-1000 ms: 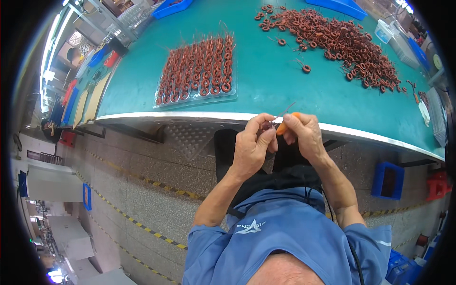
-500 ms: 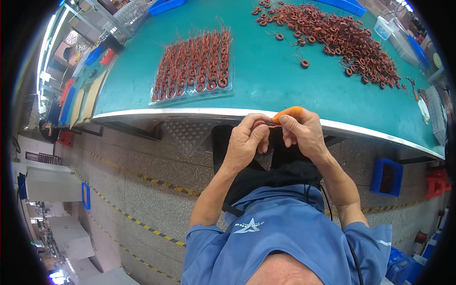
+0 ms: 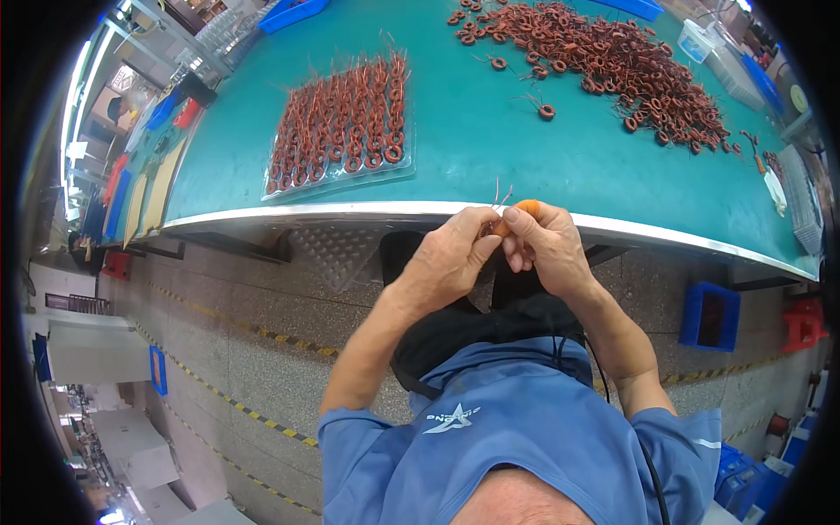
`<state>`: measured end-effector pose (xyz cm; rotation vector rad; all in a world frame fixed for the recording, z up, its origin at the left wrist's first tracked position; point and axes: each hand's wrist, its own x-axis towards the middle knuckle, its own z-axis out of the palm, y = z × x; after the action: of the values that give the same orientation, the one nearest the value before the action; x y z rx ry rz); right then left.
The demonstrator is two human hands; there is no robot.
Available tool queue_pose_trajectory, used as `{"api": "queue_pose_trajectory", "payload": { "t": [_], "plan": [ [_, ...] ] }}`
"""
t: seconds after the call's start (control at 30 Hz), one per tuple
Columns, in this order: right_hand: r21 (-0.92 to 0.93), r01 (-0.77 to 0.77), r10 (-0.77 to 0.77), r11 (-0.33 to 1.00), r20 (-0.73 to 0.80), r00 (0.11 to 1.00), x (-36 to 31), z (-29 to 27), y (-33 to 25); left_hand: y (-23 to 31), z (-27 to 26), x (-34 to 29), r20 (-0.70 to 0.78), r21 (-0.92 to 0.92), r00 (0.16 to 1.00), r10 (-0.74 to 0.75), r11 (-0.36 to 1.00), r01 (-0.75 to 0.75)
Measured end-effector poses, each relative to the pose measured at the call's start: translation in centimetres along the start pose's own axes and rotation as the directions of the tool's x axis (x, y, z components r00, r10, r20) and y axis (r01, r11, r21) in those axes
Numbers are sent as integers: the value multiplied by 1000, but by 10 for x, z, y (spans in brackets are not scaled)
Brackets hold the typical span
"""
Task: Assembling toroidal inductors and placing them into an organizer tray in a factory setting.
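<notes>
In front of the table edge, my left hand is closed on a small copper-wound ring coil, mostly hidden by the fingers. Two thin wire ends stick up above it. My right hand meets it with thumb and fingers pinched together at the coil. An orange piece shows at its index finger; whether it is a finger cover or a handle I cannot tell. Beyond my left hand, a clear plastic tray holds rows of similar ring coils, their wires pointing up.
A big heap of loose ring coils covers the far right of the green table. One coil lies apart. An orange-handled tool lies near the right edge. Blue bins stand on the floor and table.
The ring coil has turned in my left fingers, and its wire ends now point up. My hands have drawn closer together, and the view has shifted slightly.
</notes>
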<state>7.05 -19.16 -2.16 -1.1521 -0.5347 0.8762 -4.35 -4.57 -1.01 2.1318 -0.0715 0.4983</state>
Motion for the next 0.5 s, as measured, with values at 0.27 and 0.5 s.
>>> {"api": "queue_pose_trajectory", "payload": {
  "t": [0.27, 0.5],
  "plan": [
    [65, -268, 250, 961, 208, 946, 8, -8, -2, 24, -46, 9, 427, 308, 902, 71, 926, -219],
    [-696, 507, -657, 508, 67, 751, -7, 20, -6, 16, -22, -1, 84, 166, 995, -48, 986, 34]
  ]
}}
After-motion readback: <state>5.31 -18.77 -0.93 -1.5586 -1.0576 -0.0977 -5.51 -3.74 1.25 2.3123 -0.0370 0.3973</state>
